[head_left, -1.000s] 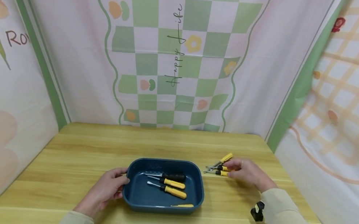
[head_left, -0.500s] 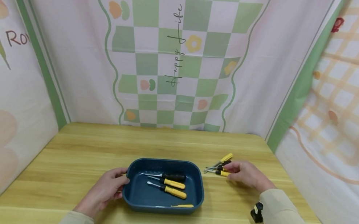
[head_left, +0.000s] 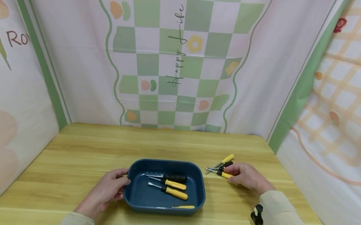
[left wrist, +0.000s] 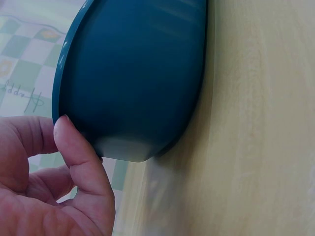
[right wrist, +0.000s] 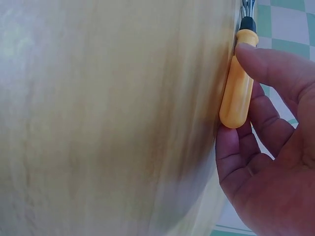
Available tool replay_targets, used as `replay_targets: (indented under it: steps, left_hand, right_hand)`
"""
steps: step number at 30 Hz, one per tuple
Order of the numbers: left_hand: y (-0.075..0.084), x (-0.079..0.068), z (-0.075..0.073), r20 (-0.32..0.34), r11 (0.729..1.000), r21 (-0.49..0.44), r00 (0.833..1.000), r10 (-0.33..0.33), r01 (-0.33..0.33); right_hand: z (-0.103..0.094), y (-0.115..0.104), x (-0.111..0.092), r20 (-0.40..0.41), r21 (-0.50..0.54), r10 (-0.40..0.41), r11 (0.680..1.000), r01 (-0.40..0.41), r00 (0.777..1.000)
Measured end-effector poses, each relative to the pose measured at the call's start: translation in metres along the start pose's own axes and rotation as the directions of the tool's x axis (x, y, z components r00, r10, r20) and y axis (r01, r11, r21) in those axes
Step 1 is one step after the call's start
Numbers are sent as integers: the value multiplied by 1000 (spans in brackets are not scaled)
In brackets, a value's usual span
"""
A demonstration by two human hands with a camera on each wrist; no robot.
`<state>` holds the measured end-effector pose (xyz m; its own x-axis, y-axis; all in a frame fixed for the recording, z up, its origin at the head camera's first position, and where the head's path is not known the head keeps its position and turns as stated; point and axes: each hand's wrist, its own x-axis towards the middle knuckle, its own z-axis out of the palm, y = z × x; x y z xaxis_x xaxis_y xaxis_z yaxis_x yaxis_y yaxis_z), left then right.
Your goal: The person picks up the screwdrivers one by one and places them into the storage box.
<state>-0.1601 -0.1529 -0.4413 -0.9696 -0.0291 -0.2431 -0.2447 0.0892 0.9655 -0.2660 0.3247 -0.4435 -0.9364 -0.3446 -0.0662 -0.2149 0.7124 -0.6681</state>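
Note:
My left hand (head_left: 107, 191) pinches the left end of a dark blue rectangular tub (head_left: 163, 212), thumb (left wrist: 78, 152) on its outer wall in the left wrist view. Inside the tub lie a black-handled screwdriver (head_left: 177, 178), two yellow-handled screwdrivers (head_left: 176, 193) and a small thin yellow piece (head_left: 184, 206). To the right, my right hand (head_left: 247, 177) pinches a yellow-handled screwdriver (right wrist: 237, 93) with a black collar, its shaft pointing left. Behind it lie another yellow-handled screwdriver (head_left: 228, 158) and one with a black handle end (head_left: 228, 164), partly covered by the fingers.
Everything stands on a wood-grain table (head_left: 98, 140). A green-and-white checked cloth (head_left: 167, 63) hangs behind its far edge, with printed cloths at the left (head_left: 14, 91) and right (head_left: 332, 143). Black wrist cameras (head_left: 257, 214) sit below the sleeves.
My right hand has shifted slightly downward in the head view, and the nearest screwdriver has tilted, its handle end now lower. My left hand and the tub stay put.

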Motion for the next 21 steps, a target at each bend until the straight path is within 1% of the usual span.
replay_targets:
  steps: [4, 21]
  left_hand:
    - [-2, 1, 0, -1, 1000, 3, 1000, 14, -14]
    - [0, -1, 0, 2, 1000, 5, 1000, 4, -4]
  right_hand:
    - [1, 0, 0, -3, -6, -7, 1000, 7, 1000]
    - [1, 1, -2, 2, -27, -16, 999, 16, 1000]
